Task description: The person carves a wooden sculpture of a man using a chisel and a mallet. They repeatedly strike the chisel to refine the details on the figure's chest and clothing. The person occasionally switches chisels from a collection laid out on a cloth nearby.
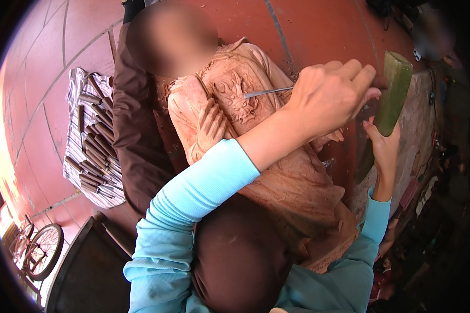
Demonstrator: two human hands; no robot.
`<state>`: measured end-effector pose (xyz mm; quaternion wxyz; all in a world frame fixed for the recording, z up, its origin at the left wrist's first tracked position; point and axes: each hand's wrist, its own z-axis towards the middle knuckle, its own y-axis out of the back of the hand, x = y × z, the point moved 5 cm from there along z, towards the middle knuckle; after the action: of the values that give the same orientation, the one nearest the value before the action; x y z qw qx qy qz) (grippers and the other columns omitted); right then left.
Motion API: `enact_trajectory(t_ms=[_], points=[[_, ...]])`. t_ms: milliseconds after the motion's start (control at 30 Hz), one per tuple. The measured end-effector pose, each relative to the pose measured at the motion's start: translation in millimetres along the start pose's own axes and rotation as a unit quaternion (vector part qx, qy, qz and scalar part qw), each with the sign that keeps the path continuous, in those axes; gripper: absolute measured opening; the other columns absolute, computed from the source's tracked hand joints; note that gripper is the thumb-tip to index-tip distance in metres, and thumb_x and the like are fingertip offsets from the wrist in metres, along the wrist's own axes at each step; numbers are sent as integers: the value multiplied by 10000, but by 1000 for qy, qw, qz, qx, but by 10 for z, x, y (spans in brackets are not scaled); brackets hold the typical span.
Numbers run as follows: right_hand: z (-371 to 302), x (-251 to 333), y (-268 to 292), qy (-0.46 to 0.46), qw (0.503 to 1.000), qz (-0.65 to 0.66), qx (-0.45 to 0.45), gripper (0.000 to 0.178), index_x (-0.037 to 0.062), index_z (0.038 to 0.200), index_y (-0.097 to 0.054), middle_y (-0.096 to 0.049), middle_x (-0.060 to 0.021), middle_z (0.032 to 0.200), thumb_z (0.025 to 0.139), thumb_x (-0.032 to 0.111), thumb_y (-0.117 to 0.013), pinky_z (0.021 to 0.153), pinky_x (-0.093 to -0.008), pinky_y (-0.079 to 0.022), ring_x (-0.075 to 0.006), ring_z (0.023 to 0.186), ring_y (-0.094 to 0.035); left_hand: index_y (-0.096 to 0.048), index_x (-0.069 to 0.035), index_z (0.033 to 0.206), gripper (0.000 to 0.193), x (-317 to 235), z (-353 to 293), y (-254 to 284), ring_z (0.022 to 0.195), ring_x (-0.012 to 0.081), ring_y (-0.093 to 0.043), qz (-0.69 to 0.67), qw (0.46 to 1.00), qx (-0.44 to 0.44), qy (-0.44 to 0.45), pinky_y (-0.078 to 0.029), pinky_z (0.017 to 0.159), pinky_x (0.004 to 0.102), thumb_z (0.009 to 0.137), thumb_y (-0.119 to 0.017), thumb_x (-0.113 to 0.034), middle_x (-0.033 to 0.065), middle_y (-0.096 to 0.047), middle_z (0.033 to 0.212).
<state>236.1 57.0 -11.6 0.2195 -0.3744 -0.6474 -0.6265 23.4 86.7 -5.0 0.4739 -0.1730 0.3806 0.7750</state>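
Note:
A reddish-brown carved wooden statue (292, 193) lies in front of me, with robe folds, a carved hand and a raised relief (240, 99) on its chest. My left hand (331, 96) is closed round the handle of a chisel (269, 93). The thin metal blade points left, its tip at the relief; whether it touches cannot be made out. To the right, my right hand (384, 146) grips a green, club-shaped mallet (394, 91) from below. The mallet's thick end stands up beside the chisel's handle end. Most of the chisel handle is hidden in my fingers.
Several dark-handled carving tools (96, 146) lie on a striped cloth (75, 83) at the left. My brown-clad leg (141, 115) runs between them and the statue. A bicycle wheel (43, 252) is at the lower left, a pale stone-like block (415, 125) at the right, red tiled floor (36, 135) around.

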Motion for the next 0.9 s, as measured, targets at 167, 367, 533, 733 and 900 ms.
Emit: enact_trajectory(t_ms=[167, 367, 533, 733, 900], points=[[-47, -18, 12, -20, 999, 50, 6, 363, 12, 1120, -550, -570, -33, 841, 781, -20, -673, 654, -235, -461, -86, 732, -536, -625, -87, 929, 231, -90, -35, -69, 610, 220, -617, -4, 1000, 8, 15, -475, 466, 337, 842, -650, -300, 41, -576, 724], [29, 26, -50, 36, 999, -21, 29, 334, 10, 1101, -546, -569, -33, 842, 790, -9, -669, 619, -230, -453, -78, 703, -520, -624, -92, 896, 224, 86, 56, -73, 608, 233, -627, 18, 996, -42, 75, -475, 445, 348, 868, -628, -313, 46, -579, 713], [91, 59, -74, -2, 999, 10, 32, 316, 8, 1080, -542, -574, -39, 848, 791, -6, -670, 605, -229, -458, -82, 705, -530, -625, -88, 893, 228, 143, 61, -51, 600, 236, -631, 40, 994, -42, 97, -474, 443, 354, 881, -617, -316, 49, -579, 702], [182, 33, -27, -17, 999, 22, 39, 309, 8, 1074, -545, -579, -38, 854, 790, -6, -667, 590, -230, -461, -84, 696, -538, -645, -79, 909, 234, 172, 86, -59, 610, 254, -634, 33, 992, -49, 115, -478, 459, 371, 881, -619, -310, 62, -609, 735], [294, 221, -75, 47, 993, -73, 81, 346, 6, 1113, -549, -570, -25, 829, 777, -34, -622, 572, -230, -445, -81, 678, -528, -662, -71, 916, 242, 279, 82, -78, 628, 279, -638, 36, 986, -59, 152, -490, 502, 390, 884, -617, -306, 79, -629, 761]])
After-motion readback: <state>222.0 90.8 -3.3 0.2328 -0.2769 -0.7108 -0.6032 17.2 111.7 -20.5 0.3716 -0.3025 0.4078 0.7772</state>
